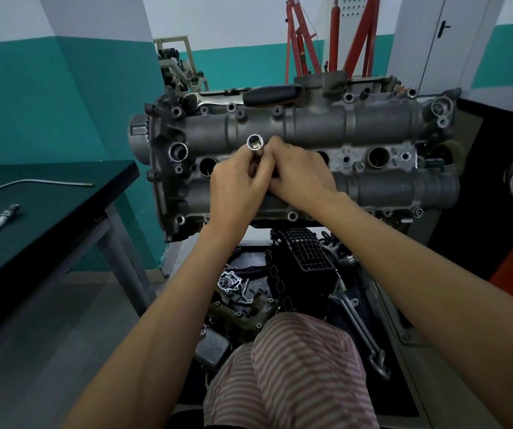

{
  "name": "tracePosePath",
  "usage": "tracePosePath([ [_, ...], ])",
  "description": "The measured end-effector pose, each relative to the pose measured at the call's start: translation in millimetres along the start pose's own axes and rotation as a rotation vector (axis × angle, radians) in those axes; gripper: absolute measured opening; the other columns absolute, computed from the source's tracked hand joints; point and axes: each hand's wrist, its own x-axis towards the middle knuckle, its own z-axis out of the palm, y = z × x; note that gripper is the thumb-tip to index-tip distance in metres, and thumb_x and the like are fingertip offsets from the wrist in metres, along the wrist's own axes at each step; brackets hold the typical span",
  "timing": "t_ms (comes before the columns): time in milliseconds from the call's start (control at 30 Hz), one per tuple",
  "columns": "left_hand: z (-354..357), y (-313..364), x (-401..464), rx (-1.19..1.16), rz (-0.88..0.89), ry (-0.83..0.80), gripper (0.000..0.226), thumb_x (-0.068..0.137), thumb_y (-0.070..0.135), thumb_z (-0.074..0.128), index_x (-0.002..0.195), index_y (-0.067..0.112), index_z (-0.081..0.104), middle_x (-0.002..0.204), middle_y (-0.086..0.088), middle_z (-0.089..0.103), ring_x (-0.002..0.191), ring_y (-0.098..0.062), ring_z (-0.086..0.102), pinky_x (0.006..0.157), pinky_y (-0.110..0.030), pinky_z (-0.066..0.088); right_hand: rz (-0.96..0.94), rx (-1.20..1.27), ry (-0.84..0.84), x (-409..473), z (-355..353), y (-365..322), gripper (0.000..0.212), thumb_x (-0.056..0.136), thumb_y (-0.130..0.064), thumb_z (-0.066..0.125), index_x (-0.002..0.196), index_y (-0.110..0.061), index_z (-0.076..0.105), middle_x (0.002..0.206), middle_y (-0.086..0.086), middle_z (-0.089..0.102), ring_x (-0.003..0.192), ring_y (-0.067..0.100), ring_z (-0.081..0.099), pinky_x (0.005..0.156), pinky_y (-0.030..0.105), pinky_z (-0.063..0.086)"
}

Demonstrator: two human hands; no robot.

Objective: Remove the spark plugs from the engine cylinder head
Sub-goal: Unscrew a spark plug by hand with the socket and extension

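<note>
Both hands meet over the middle of the engine cylinder head (310, 128), which sits tilted toward the person so that its row of plug wells faces up and is easy to reach. The left hand (238, 184) wraps its fingers around a long spark plug socket (255, 147), holding it with the open hex end toward the camera; the right hand (301, 173) lies just beside it with fingers curled onto the lower part of the same tool, apparently steadying or working at something there, though what sits under those fingers is hidden. Held mouth-up like this, the socket is probably either being checked for a plug caught inside or being readied for the next well; its bore looks hollow from here, but the depth is too dark to be sure. The ratchet (258, 96) rests along the top edge of the head, parked within reach rather than attached, which suggests hand work for now. One spark plug (4, 216) already lies on the dark counter (63, 205) to the left, well apart from the engine, next to a thin bent metal rod (32, 182). Several wells (379, 157) look open and dark; whether plugs remain in them cannot be told.
</note>
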Motion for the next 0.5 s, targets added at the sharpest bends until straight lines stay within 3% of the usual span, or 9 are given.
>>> tracePosePath([
  [100, 0.7, 1.6, -0.6, -0.007, 0.023, 0.018, 0.044, 0.091, 0.033, 0.055, 0.062, 0.000, 0.053, 0.046, -0.009, 0.045, 0.045, -0.011, 0.035, 0.049, -0.032, 0.031, 0.009, -0.035, 0.004, -0.3, -0.1, 0.2, 0.027, 0.088, -0.036, 0.045, 0.094, -0.011, 0.055, 0.084, 0.012, 0.066, 0.078, 0.034, 0.061, 0.057, 0.030, 0.030],
  [200, 0.3, 2.3, -0.4, -0.016, 0.046, 0.036, 0.044, 0.091, 0.033, 0.057, 0.061, 0.001, 0.054, 0.043, -0.003, 0.038, 0.044, -0.009, 0.030, 0.048, -0.029, 0.030, -0.018, -0.055, -0.010, -0.1, 0.9, 0.3, 0.029, 0.091, -0.032, 0.041, 0.092, -0.009, 0.060, 0.084, 0.013, 0.066, 0.078, 0.036, 0.060, 0.057, 0.031, 0.031],
  [333, -0.5, 0.6, -1.6, 0.002, 0.037, 0.018, 0.031, 0.090, 0.029, 0.055, 0.070, 0.005, 0.055, 0.047, 0.010, 0.034, 0.043, -0.008, 0.034, 0.047, -0.022, 0.030, -0.032, -0.068, -0.008, 0.3, 1.4, 1.5, 0.024, 0.089, -0.029, 0.043, 0.100, -0.011, 0.056, 0.090, 0.009, 0.065, 0.082, 0.034, 0.060, 0.058, 0.031, 0.029],
  [500, -0.8, 0.1, -1.3, 0.006, 0.024, 0.001, 0.023, 0.088, 0.025, 0.053, 0.071, 0.010, 0.051, 0.049, 0.009, 0.038, 0.044, -0.009, 0.036, 0.046, -0.018, 0.028, -0.044, -0.004, -0.005, -1.2, -0.2, 0.8, 0.019, 0.088, -0.033, 0.046, 0.088, -0.014, 0.042, 0.092, 0.008, 0.059, 0.078, 0.032, 0.056, 0.057, 0.031, 0.025],
])
